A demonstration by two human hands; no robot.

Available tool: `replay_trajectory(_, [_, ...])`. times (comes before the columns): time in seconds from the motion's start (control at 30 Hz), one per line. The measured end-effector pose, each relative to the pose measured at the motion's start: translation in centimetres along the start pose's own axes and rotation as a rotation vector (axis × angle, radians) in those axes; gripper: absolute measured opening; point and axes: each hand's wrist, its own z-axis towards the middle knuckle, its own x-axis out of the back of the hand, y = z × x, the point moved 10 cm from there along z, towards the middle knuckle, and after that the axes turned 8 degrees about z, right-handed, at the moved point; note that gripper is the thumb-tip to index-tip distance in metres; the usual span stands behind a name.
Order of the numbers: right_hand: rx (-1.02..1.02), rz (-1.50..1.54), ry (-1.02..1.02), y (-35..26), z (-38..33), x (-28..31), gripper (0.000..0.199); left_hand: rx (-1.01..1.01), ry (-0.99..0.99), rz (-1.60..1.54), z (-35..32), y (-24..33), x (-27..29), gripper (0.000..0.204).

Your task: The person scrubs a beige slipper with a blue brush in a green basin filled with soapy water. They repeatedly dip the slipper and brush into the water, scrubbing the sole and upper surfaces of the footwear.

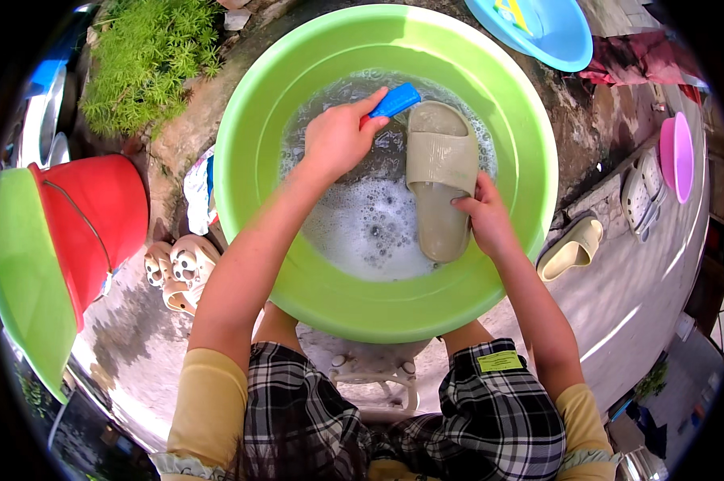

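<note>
A large green basin (246, 120) of soapy, foamy water (362, 216) stands in front of me. My left hand (339, 136) is closed round a small blue and red brush-like tool (397, 99) above the water; its underside is hidden. Over the right part of the basin, a wet olive-grey slide sandal (443, 160) points toe end away from me. My right hand (488, 215) grips this sandal's near right edge, thumb on the footbed and fingers out of sight beneath. The blue tool's tip is beside the sandal's toe end; whether they touch I cannot tell.
On the left are a red bucket (109, 212), a green tub (29, 264) and cartoon-eyed slippers (187, 268). A beige slipper (572, 250), grey clogs (641, 192) and a pink basin (679, 156) lie right. A blue basin (558, 36) is beyond; leafy plants (149, 60) grow far left.
</note>
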Motion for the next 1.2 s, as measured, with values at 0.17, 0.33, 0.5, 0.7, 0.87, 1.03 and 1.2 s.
replay_trajectory(0.17, [-0.244,0.017,0.031,2.1,-0.1,-0.6,0.057,0.199,0.317,0.193,0.4,-7.1,0.0,0.037])
replay_trajectory(0.33, [-0.161,-0.058,0.076,1.3,-0.5,-0.5,0.058,0.063,-0.321,-0.517,-0.5,-2.3,-6.3,0.035])
replay_trajectory(0.5, [-0.126,-0.113,0.037,0.3,-0.9,-0.8,0.045,-0.145,-0.193,0.129,0.1,-1.1,-4.5,0.043])
replay_trajectory(0.7, [-0.13,-0.107,0.027,1.0,-0.3,-0.4,0.047,0.194,0.192,0.265,0.9,-5.7,0.1,0.048])
replay_trajectory(0.87, [-0.04,-0.204,0.041,1.4,0.1,0.1,0.055,-0.058,-0.383,-0.717,-0.6,-0.6,-6.6,0.05])
replay_trajectory(1.03, [-0.141,-0.161,0.026,1.8,0.3,0.7,0.056,-0.273,-0.583,-0.595,-2.2,3.2,-6.8,0.053])
replay_trajectory(1.2, [-0.159,0.139,0.076,1.3,0.0,0.7,0.052,0.006,0.154,0.113,1.1,-4.2,-0.7,0.056])
